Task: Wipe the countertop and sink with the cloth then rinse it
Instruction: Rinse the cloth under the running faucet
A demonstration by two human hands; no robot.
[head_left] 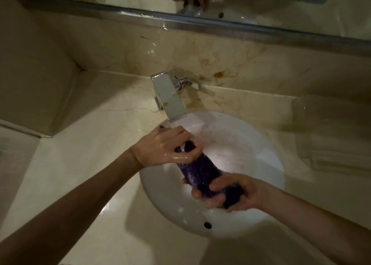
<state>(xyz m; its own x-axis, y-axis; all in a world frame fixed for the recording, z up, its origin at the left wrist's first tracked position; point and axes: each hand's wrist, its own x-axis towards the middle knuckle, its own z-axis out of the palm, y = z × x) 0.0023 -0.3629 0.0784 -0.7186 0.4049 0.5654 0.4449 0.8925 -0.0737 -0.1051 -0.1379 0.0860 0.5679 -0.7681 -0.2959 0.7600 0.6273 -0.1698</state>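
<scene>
Cloth (202, 171) is bunched between my left hand (166, 147) and right hand (230, 192), both grips closed on it over the sink (251, 144); I judge wiping finished, rinsing underway.

The head camera is looking steeply down, close above the sink (251, 144), facing the faucet (170, 98) beyond it.

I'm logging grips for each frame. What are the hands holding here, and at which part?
Both hold the purple cloth over the sink: the left hand grips its upper end near the faucet, the right hand its lower end.
</scene>
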